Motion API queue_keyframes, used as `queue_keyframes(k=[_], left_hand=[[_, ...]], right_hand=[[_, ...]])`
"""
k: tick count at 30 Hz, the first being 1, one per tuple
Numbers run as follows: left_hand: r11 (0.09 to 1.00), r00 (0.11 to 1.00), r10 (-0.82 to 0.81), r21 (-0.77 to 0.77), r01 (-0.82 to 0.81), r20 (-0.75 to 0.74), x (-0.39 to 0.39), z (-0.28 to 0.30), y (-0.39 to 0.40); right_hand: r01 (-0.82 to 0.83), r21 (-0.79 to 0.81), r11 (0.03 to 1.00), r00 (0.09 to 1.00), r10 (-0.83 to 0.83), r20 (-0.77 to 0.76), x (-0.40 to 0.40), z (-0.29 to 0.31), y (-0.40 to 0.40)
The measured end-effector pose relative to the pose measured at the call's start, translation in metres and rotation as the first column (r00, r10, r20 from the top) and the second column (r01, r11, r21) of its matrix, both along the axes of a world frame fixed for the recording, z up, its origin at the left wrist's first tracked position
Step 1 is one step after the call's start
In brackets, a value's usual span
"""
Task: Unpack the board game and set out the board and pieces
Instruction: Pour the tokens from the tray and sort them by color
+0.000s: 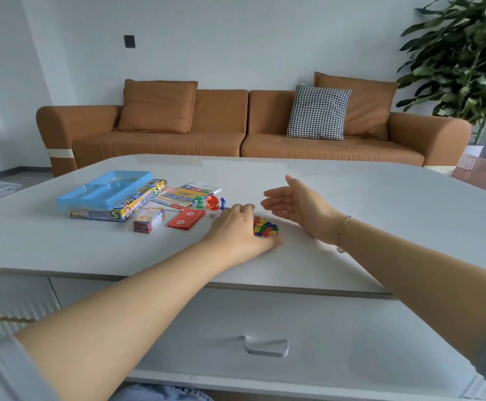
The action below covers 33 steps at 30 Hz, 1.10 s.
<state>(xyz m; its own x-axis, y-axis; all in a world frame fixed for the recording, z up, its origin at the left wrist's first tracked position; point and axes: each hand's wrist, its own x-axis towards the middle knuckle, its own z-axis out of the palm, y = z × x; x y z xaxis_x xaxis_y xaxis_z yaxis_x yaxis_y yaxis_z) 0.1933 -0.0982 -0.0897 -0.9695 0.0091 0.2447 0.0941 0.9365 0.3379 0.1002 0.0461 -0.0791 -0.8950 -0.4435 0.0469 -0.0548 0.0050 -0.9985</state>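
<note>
The left hand (237, 227) curls beside a heap of small glossy plastic tokens (265, 226) (four colours) on the smooth white surface (380, 198); the right hand (293, 202) hangs spread, empty.

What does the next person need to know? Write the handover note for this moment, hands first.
Left hand: curled over the pile of small multicoloured plastic tokens, on the white table.
Right hand: open, palm inward, just right of the pile, holding nothing.
Laid out: blue plastic tray on the colourful game box, stack of orange-topped cards, red cards, white die, green, orange and blue pawns, folded printed board.
Done: box emptied.
Left: unfold the board, arrange the pieces.
</note>
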Motion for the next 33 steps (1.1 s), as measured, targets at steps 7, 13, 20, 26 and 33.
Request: queue_keyframes(k=[7, 13, 20, 26, 33], left_hand=[[0.96, 0.966, -0.235, -0.129, 0.248, 0.106, -0.017, -0.003, 0.011], [0.96, 0.961, -0.267, -0.063, 0.271, 0.069, -0.029, -0.007, 0.008], [0.97, 0.968, -0.238, -0.074, 0.232, -0.08, -0.033, -0.014, -0.009], [0.965, 0.961, -0.241, -0.139, 0.222, -0.139, -0.03, -0.013, -0.02], [0.952, 0.948, -0.267, -0.202, 0.231, -0.174, -0.03, -0.012, -0.032]], right_hand=[[0.224, -0.178, 0.958, 0.975, -0.218, 0.051, -0.017, -0.008, 0.027], [0.235, -0.166, 0.958, 0.972, -0.234, 0.026, -0.017, -0.009, 0.026], [0.231, -0.157, 0.96, 0.973, -0.231, 0.018, -0.012, -0.008, 0.027], [0.235, -0.115, 0.965, 0.971, -0.239, -0.026, -0.005, -0.006, 0.027], [0.277, 0.452, 0.848, 0.843, 0.012, -0.538, 0.014, -0.013, 0.048]])
